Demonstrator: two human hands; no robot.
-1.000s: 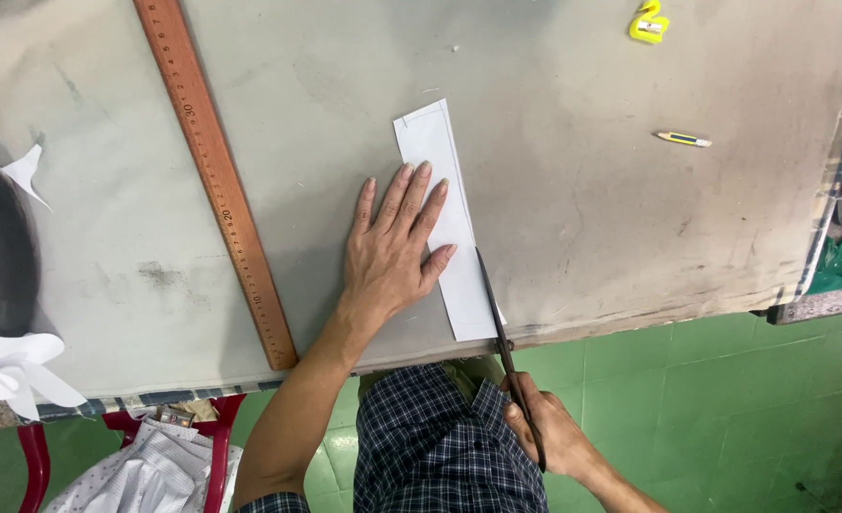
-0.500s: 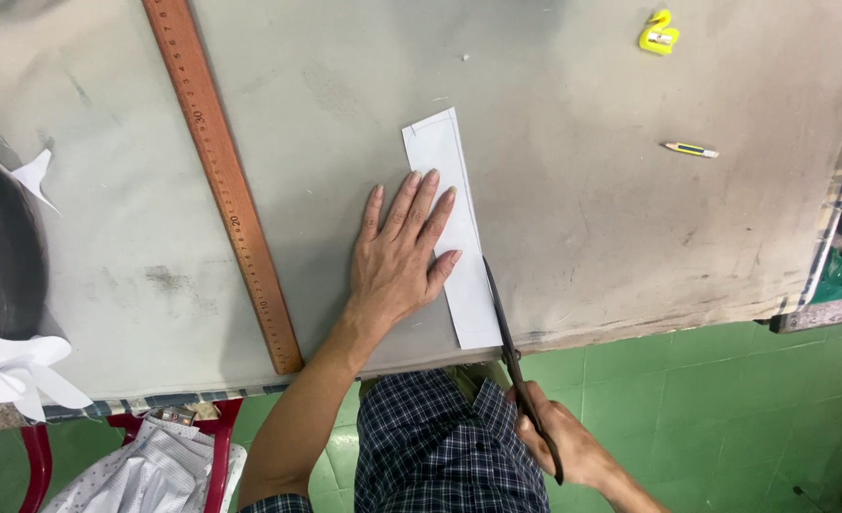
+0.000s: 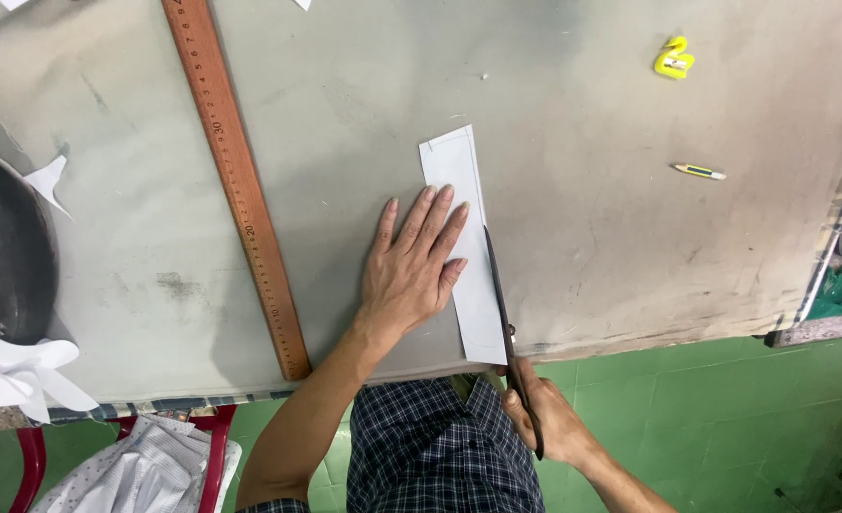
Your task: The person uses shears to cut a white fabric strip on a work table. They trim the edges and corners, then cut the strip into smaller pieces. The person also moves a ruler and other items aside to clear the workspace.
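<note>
A wooden ruler [image 3: 238, 180] lies diagonally on the grey table [image 3: 583, 247]. Right of it, the left hand [image 3: 411, 271] presses flat, fingers spread, on a white paper strip [image 3: 459, 176]. The right hand [image 3: 545, 418] grips black scissors [image 3: 502, 304] along the strip's right edge.

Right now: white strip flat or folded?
Flat: the white strip lies spread on the table, pinned by the left hand.
</note>
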